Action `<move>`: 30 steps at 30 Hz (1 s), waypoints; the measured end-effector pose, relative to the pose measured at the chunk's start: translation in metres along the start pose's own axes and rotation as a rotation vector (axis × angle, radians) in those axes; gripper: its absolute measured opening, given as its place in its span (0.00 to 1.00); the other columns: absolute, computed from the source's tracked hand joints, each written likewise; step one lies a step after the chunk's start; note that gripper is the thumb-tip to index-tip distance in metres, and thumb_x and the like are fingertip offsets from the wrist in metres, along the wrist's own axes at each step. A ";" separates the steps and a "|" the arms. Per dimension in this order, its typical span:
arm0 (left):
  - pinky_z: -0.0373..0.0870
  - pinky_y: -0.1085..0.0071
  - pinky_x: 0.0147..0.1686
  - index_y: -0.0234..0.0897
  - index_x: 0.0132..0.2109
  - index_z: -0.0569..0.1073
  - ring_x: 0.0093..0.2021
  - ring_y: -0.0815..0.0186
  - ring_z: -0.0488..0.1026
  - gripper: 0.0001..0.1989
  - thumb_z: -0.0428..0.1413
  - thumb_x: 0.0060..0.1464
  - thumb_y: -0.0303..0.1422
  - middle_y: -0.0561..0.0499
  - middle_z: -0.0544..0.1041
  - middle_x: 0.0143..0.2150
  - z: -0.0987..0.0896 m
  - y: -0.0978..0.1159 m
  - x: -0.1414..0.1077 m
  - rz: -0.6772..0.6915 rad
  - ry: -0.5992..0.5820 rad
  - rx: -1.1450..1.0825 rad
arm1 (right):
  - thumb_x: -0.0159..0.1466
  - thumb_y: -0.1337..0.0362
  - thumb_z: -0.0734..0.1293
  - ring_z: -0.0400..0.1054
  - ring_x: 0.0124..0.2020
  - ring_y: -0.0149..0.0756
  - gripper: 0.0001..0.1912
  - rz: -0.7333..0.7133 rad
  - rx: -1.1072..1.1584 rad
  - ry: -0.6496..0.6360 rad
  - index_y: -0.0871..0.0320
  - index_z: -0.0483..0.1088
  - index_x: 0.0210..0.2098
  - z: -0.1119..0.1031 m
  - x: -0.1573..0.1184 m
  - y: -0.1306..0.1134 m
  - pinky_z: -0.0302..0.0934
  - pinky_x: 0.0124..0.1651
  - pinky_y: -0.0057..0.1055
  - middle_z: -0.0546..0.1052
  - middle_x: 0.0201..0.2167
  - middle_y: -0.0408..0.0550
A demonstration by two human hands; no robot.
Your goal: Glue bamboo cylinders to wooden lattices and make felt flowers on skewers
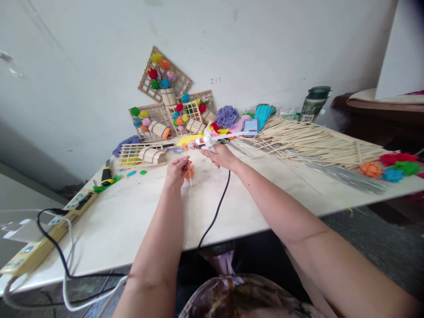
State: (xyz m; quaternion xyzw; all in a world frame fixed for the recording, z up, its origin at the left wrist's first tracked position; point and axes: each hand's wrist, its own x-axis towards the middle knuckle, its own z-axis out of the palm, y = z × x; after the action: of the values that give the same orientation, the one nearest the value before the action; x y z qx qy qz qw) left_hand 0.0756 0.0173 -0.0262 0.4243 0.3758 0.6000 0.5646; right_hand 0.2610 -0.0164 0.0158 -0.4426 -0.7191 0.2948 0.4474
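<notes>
My left hand (179, 170) pinches a thin stick (190, 180) near the middle of the table. An orange felt piece (189, 171) is just beside those fingers, and a smaller orange piece (185, 147) shows above them. My right hand (219, 157) is wrapped round the handle of a white glue gun (208, 140), whose nozzle end points left, above and to the right of my left hand. A black cord (217, 212) runs down from near my right hand over the table's front edge.
Bamboo lattices with felt flowers (165, 73) lean on the wall. Thin sticks (298, 139), metal wires (351, 176) and felt bundles (371, 169) lie right. A cutter (107, 175) and power strip (49, 234) are left. A dark bottle (313, 104) stands at the back right.
</notes>
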 end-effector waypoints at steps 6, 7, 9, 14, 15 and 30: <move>0.62 0.80 0.20 0.30 0.27 0.73 0.20 0.75 0.68 0.14 0.66 0.32 0.33 0.51 0.73 0.21 0.001 0.000 -0.001 -0.004 -0.014 -0.001 | 0.61 0.51 0.61 0.59 0.14 0.24 0.17 -0.010 -0.028 0.007 0.59 0.65 0.27 -0.001 -0.001 -0.002 0.53 0.14 0.20 0.63 0.15 0.38; 0.61 0.80 0.20 0.30 0.27 0.74 0.20 0.75 0.67 0.14 0.66 0.32 0.33 0.51 0.73 0.21 0.001 0.000 -0.001 -0.004 -0.016 -0.001 | 0.61 0.51 0.61 0.59 0.14 0.25 0.17 -0.010 -0.032 0.008 0.59 0.65 0.27 -0.001 -0.001 -0.002 0.54 0.14 0.20 0.63 0.15 0.38; 0.61 0.80 0.20 0.30 0.27 0.74 0.20 0.75 0.68 0.13 0.66 0.32 0.33 0.51 0.73 0.21 0.001 0.000 -0.001 -0.004 -0.021 0.001 | 0.61 0.50 0.61 0.60 0.15 0.25 0.17 -0.009 -0.035 0.010 0.59 0.65 0.27 -0.001 -0.001 -0.001 0.54 0.15 0.21 0.63 0.15 0.38; 0.62 0.80 0.21 0.30 0.28 0.74 0.21 0.75 0.68 0.13 0.66 0.32 0.33 0.51 0.73 0.21 -0.001 -0.001 0.000 -0.003 -0.041 0.004 | 0.60 0.48 0.61 0.59 0.14 0.26 0.19 0.000 -0.021 0.025 0.59 0.66 0.28 -0.001 0.000 0.000 0.55 0.15 0.22 0.63 0.14 0.38; 0.61 0.80 0.20 0.30 0.28 0.74 0.20 0.75 0.68 0.13 0.66 0.32 0.33 0.51 0.73 0.21 -0.001 -0.001 0.001 -0.004 -0.045 0.005 | 0.60 0.47 0.61 0.59 0.14 0.26 0.20 0.009 -0.015 0.028 0.59 0.66 0.28 -0.001 0.000 0.001 0.55 0.15 0.23 0.63 0.14 0.38; 0.61 0.81 0.20 0.32 0.26 0.72 0.20 0.76 0.67 0.10 0.64 0.34 0.31 0.53 0.72 0.21 -0.002 0.007 -0.002 0.012 -0.013 -0.044 | 0.62 0.44 0.56 0.71 0.37 0.41 0.25 0.034 -0.448 0.202 0.58 0.70 0.40 -0.005 0.008 0.020 0.62 0.36 0.30 0.76 0.33 0.51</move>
State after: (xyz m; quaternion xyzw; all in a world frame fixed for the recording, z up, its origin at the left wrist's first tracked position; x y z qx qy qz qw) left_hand 0.0717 0.0150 -0.0207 0.4183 0.3562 0.6087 0.5724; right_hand 0.2710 -0.0007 0.0043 -0.5700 -0.7105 0.0897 0.4027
